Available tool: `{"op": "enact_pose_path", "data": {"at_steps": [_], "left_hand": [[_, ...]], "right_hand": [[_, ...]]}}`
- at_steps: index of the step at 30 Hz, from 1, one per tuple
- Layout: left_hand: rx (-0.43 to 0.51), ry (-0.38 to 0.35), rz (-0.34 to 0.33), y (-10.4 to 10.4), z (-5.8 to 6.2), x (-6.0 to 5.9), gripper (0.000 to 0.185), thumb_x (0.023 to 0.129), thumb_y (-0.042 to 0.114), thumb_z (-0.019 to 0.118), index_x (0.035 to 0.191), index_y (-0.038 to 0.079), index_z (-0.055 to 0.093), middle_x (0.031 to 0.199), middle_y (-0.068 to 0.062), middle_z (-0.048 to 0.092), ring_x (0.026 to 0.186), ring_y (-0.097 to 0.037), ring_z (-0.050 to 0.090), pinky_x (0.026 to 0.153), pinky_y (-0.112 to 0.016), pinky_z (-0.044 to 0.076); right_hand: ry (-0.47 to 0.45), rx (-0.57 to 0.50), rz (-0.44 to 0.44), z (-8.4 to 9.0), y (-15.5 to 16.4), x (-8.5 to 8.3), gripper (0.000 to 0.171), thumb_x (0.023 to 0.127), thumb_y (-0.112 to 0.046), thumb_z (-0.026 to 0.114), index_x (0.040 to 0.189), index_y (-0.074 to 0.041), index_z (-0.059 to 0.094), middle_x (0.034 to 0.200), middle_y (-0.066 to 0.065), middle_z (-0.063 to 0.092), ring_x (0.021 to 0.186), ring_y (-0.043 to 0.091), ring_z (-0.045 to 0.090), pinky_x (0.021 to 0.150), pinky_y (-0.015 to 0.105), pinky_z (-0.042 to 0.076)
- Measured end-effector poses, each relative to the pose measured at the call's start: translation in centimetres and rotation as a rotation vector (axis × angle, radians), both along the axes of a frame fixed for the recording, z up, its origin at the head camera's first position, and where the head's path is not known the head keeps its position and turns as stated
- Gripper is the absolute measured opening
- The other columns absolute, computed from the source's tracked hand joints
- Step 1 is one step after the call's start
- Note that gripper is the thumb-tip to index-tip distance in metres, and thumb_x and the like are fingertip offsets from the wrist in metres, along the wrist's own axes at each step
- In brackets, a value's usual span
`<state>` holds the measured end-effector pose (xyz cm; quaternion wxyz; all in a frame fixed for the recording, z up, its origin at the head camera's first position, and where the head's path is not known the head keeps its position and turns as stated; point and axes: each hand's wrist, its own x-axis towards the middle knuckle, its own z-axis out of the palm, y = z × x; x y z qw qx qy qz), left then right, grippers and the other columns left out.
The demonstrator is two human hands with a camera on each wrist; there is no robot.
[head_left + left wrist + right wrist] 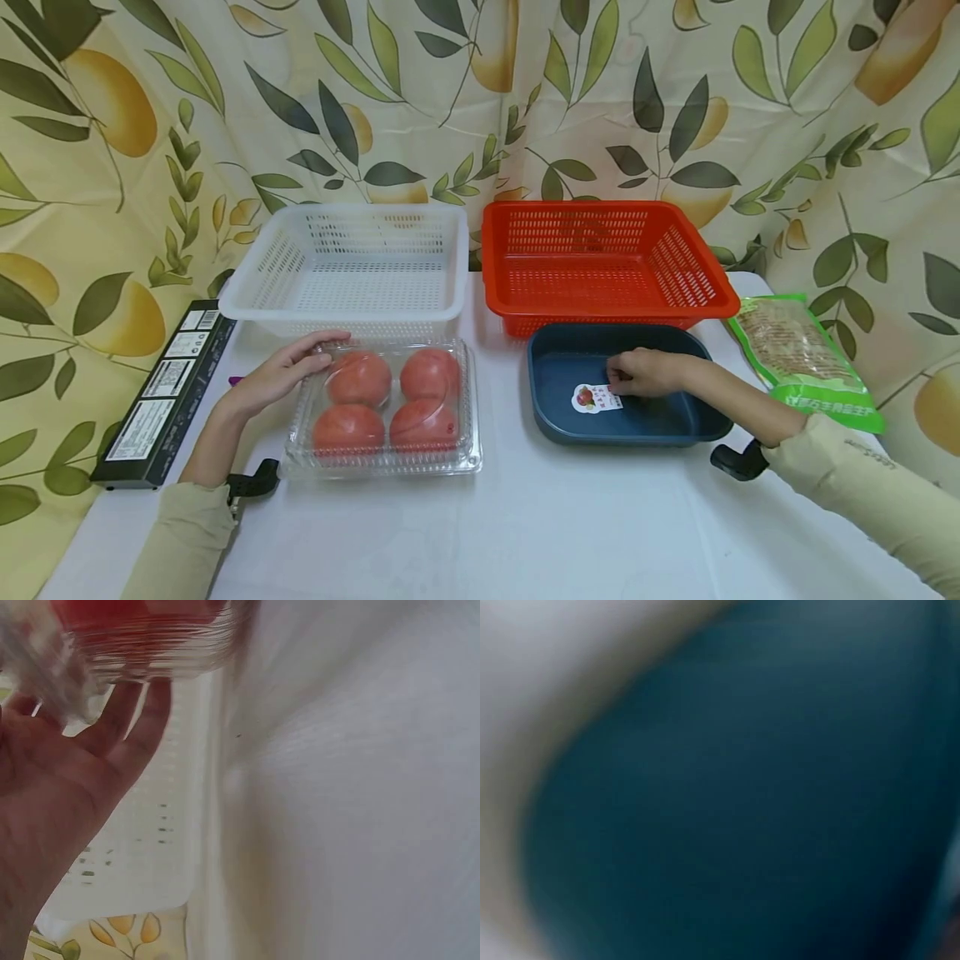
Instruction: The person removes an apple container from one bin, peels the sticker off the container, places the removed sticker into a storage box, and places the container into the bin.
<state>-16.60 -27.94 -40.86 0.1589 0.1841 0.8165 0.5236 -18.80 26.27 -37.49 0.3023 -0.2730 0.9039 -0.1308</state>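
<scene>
A clear plastic clamshell box [382, 463] with several red tomatoes [360, 379] stands on the table at left of centre. My left hand [288, 371] touches its back left corner, fingers fairly straight; the left wrist view shows this hand [75, 765] against the ridged side of the box. Over on the right, my right hand [647, 372] reaches into a dark blue plastic basin [555, 429]. Its fingers pinch the right end of a small white label [600, 398] printed with a red fruit. Blue plastic fills the blurred right wrist view.
Behind the box stands a white slotted basket [345, 300], and a red one [577, 279] stands behind the basin. A long black box [161, 408] lies at the left edge. On the right lies a green-edged bag [802, 350] of brownish food.
</scene>
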Motion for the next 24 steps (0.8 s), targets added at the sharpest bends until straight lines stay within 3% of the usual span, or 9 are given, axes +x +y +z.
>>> {"op": "enact_pose_path", "data": {"at_steps": [3,8,11,14,17,20,24], "left_hand": [[-0.011,0.002,-0.011,0.0,0.3,0.0,0.044,0.103,0.027,0.046,0.145,0.016,0.042,0.145,-0.009,0.046,0.122,0.002,0.048,0.096,-0.017,0.042],[-0.056,0.002,-0.014,0.1,1.0,0.2,0.045,0.102,0.028,0.048,0.146,0.017,0.042,0.148,-0.009,0.045,0.122,0.004,0.048,0.097,-0.018,0.042],[-0.096,-0.02,-0.009,0.1,1.6,0.6,0.045,0.102,0.029,0.048,0.146,0.019,0.042,0.149,-0.009,0.043,0.125,-0.009,0.051,0.097,-0.028,0.045],[-0.146,-0.05,-0.016,0.0,2.5,1.0,0.048,0.103,0.032,0.046,0.148,0.019,0.037,0.151,-0.012,0.04,0.128,-0.029,0.05,0.096,-0.042,0.048],[-0.207,-0.098,-0.01,0.0,3.5,1.5,0.054,0.102,0.037,0.046,0.151,0.017,0.031,0.151,-0.018,0.037,0.126,-0.039,0.051,0.088,-0.046,0.055],[-0.274,-0.151,-0.013,0.0,4.8,2.1,0.061,0.102,0.039,0.046,0.153,0.016,0.024,0.147,-0.025,0.037,0.116,-0.036,0.058,0.076,-0.04,0.059],[-0.338,-0.204,-0.061,-0.4,5.7,2.6,0.068,0.101,0.039,0.047,0.156,0.018,0.013,0.138,-0.029,0.045,0.1,-0.027,0.064,0.069,-0.037,0.059]], "right_hand": [[0.06,-0.055,0.018,0.9,-1.0,-0.1,0.01,0.096,-0.014,0.058,0.09,-0.006,0.061,0.069,0.0,0.056,0.06,0.007,0.052,0.057,0.017,0.045],[0.257,-0.247,0.03,2.5,-4.6,0.4,0.008,0.094,-0.012,0.062,0.095,-0.004,0.065,0.071,0.001,0.059,0.059,0.006,0.053,0.058,0.018,0.049],[0.331,-0.356,0.022,3.1,-7.4,1.1,0.01,0.092,-0.013,0.065,0.099,-0.006,0.064,0.078,0.0,0.061,0.063,0.006,0.055,0.062,0.017,0.051],[0.309,-0.429,-0.011,3.2,-10.3,2.2,0.017,0.092,-0.016,0.065,0.107,-0.007,0.063,0.085,0.003,0.064,0.067,0.008,0.058,0.064,0.018,0.053],[0.26,-0.477,-0.067,2.9,-13.0,3.3,0.033,0.093,-0.024,0.065,0.121,-0.007,0.059,0.098,0.007,0.065,0.078,0.012,0.06,0.068,0.021,0.054],[0.216,-0.474,-0.15,2.2,-15.3,4.2,0.054,0.091,-0.038,0.065,0.136,-0.012,0.05,0.117,0.009,0.06,0.093,0.019,0.059,0.07,0.025,0.054],[0.106,-0.427,-0.242,1.4,-17.1,4.7,0.08,0.086,-0.055,0.065,0.15,-0.022,0.029,0.118,0.006,0.058,0.095,0.022,0.06,0.067,0.029,0.053]]}}
